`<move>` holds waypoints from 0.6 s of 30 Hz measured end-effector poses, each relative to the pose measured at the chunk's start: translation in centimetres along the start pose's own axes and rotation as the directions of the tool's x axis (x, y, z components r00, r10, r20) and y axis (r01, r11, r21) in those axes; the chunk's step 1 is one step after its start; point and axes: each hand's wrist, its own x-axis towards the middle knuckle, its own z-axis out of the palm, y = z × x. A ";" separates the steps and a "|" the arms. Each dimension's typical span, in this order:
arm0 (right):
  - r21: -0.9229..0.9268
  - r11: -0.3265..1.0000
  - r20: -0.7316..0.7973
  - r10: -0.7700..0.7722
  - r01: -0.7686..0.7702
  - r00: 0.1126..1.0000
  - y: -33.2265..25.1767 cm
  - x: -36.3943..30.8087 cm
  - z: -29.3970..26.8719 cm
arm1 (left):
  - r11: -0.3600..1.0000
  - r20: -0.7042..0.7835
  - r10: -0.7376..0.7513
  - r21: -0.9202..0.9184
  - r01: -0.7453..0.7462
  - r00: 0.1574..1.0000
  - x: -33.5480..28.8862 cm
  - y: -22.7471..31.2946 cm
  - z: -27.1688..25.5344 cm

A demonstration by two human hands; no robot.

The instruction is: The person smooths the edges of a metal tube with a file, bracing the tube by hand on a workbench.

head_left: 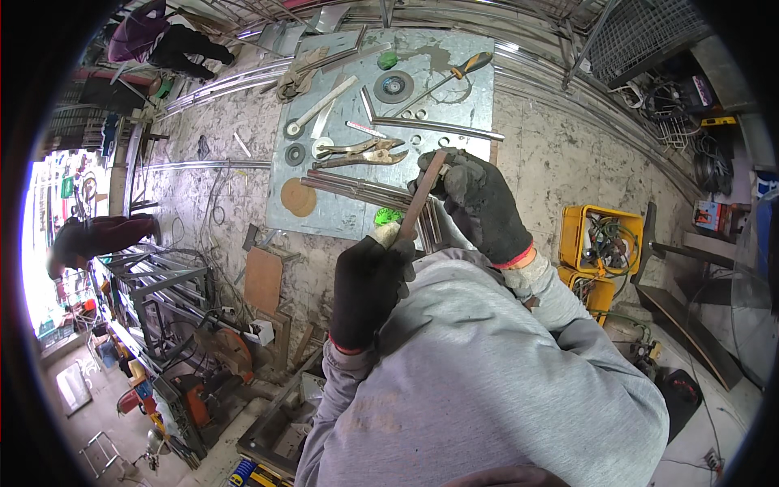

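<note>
Hands [422,243] on rusty file [420,197]

metalwork clutter laid out around you

on the grey metal sheet [341,213] you've got locking pliers [363,152], a grinding disc [393,86], an orange-handled screwdriver [449,77], a brown round disc [298,197] and a white strip [324,103]. to your right stands a yellow crate [599,235] of cables; lower left a chop saw [217,351]. another person [91,241] bends at far left.

Just beyond the fingers [454,174], locking pliers [365,152], steel bars [357,188] and a grinding disc [393,86] crowd the metal sheet [479,97]; bare sheet lies right of the screwdriver [451,75].
</note>
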 end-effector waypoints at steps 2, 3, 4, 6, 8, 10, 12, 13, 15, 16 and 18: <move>0.046 0.999 0.037 -0.019 0.017 0.999 -0.6 0.0 0.5 | 0.998 0.006 0.032 0.053 -0.033 0.999 0.0 -0.6 -0.1; 0.091 0.995 0.072 -0.040 0.033 0.997 -1.1 0.0 0.8 | 0.998 0.005 0.032 0.053 -0.033 0.999 0.0 -0.8 -0.2; 0.091 0.995 0.073 -0.039 0.033 0.997 -1.7 0.0 1.0 | 0.997 0.009 0.045 0.067 -0.045 0.999 0.0 -0.9 -0.3; 0.027 0.998 0.097 0.055 -0.057 0.994 -2.5 0.0 1.4 | 0.995 0.010 0.057 0.080 -0.057 0.998 -0.1 -0.9 -0.4; 0.041 0.995 0.125 0.085 -0.091 0.989 -1.9 0.0 1.2 | 0.999 0.008 0.002 0.034 -0.002 1.000 -0.2 -0.3 -0.1; 0.053 0.991 0.150 0.115 -0.124 0.982 -0.3 -0.1 0.8 | 0.997 0.016 0.025 0.073 -0.026 1.000 0.0 1.1 0.2; -0.297 0.954 0.101 -0.016 0.046 0.995 1.9 -0.4 0.5 | 0.992 0.023 0.049 0.111 -0.051 0.999 0.3 1.5 0.4; -0.294 0.955 0.110 -0.011 0.043 0.994 0.8 -0.4 1.1 | 0.995 0.026 0.051 0.087 -0.053 0.998 0.2 1.4 0.3; 0.131 0.991 0.162 0.011 -0.033 0.987 -2.5 -0.2 2.2 | 0.996 0.026 0.057 0.061 -0.058 0.998 0.1 0.6 0.1; 0.131 0.991 0.160 0.009 -0.030 0.987 -2.5 0.0 1.9 | 0.987 0.035 0.077 0.136 -0.081 0.996 0.0 0.2 0.1; -0.018 0.999 0.156 0.040 -0.037 0.987 -2.2 0.3 1.2 | 0.986 -0.016 0.012 0.165 -0.009 1.000 0.0 0.3 0.4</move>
